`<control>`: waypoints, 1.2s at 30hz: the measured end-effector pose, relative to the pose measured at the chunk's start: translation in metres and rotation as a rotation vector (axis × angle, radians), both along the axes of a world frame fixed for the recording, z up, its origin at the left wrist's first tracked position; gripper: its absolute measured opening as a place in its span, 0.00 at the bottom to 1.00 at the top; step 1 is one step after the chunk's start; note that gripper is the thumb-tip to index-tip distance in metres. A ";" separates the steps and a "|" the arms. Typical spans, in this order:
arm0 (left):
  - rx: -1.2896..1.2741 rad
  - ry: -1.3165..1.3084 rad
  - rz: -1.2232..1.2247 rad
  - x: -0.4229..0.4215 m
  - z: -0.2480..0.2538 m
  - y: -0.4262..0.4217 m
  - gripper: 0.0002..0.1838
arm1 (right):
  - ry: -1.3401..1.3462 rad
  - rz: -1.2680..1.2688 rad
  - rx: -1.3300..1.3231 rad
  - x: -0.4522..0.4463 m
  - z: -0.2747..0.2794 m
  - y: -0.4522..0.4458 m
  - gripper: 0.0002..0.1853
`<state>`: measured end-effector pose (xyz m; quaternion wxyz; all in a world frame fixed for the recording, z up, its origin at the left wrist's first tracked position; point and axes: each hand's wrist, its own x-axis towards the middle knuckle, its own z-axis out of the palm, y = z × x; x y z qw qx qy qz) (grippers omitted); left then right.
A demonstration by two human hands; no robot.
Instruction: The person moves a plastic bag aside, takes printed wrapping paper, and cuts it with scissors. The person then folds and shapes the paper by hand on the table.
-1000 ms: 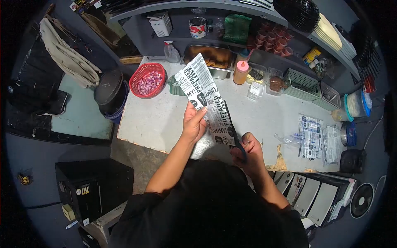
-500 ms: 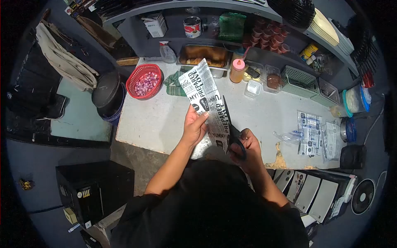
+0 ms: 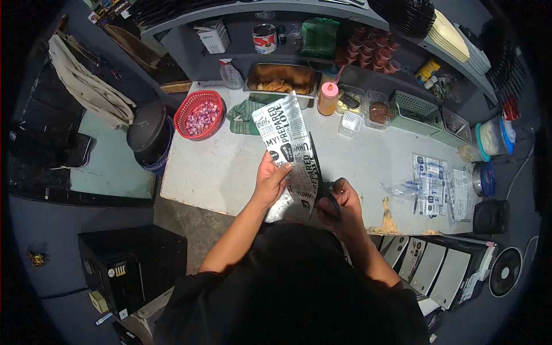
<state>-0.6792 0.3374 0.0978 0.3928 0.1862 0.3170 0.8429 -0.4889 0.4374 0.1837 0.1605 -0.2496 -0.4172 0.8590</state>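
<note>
My left hand (image 3: pixel 271 183) grips a sheet of printed food wrapping paper (image 3: pixel 292 142), white with black lettering, thumb on top. The paper stands tilted up in front of me, over the near edge of the table. In my right hand (image 3: pixel 344 206) is a pair of black scissors (image 3: pixel 328 198), my fingers closed around the handles. One dark blade shows along the paper's right edge, and the other blade is mostly hidden by the sheet. A shiny silvery patch shows below my left hand, and I cannot make out what it is.
On the white table (image 3: pixel 213 167) are a red basket of chopped onions (image 3: pixel 201 118), a green cloth (image 3: pixel 244 118), a metal tray of food (image 3: pixel 282 80), a pink-capped bottle (image 3: pixel 328 99) and green baskets (image 3: pixel 414 109). More printed paper (image 3: pixel 430 184) in plastic lies at the right.
The paper has tipped slightly, its top corner lower and further right. My right hand keeps nearly the same place with the scissors, and the camera view has shifted a little.
</note>
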 end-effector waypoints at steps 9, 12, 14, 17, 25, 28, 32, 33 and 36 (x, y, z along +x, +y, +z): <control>-0.012 -0.017 0.036 0.003 0.004 -0.001 0.30 | -0.190 -0.030 0.014 -0.001 -0.001 -0.002 0.23; -0.014 0.009 0.065 0.003 0.001 -0.001 0.30 | -0.233 -0.058 0.035 -0.004 0.003 -0.004 0.23; -0.085 0.056 0.130 0.006 0.002 0.001 0.30 | -0.122 -0.028 -0.003 -0.004 0.004 -0.003 0.23; -0.108 0.094 0.107 0.012 0.002 -0.001 0.28 | 0.009 -0.029 -0.027 -0.003 -0.010 0.000 0.24; -0.128 0.115 0.042 0.017 -0.005 -0.003 0.28 | -0.047 -0.031 0.038 -0.002 -0.014 0.006 0.27; -0.130 0.104 0.069 0.021 0.000 0.000 0.27 | -0.060 -0.063 0.049 -0.003 -0.016 0.005 0.28; -0.145 0.125 0.063 0.020 -0.009 -0.003 0.27 | -0.001 -0.063 -0.025 -0.004 -0.019 0.008 0.28; -0.169 0.166 0.040 0.019 -0.014 -0.006 0.27 | 0.000 -0.066 -0.025 -0.005 -0.016 0.010 0.28; -0.181 0.153 0.004 0.027 -0.016 -0.008 0.28 | 0.032 -0.090 -0.077 -0.007 -0.010 0.013 0.27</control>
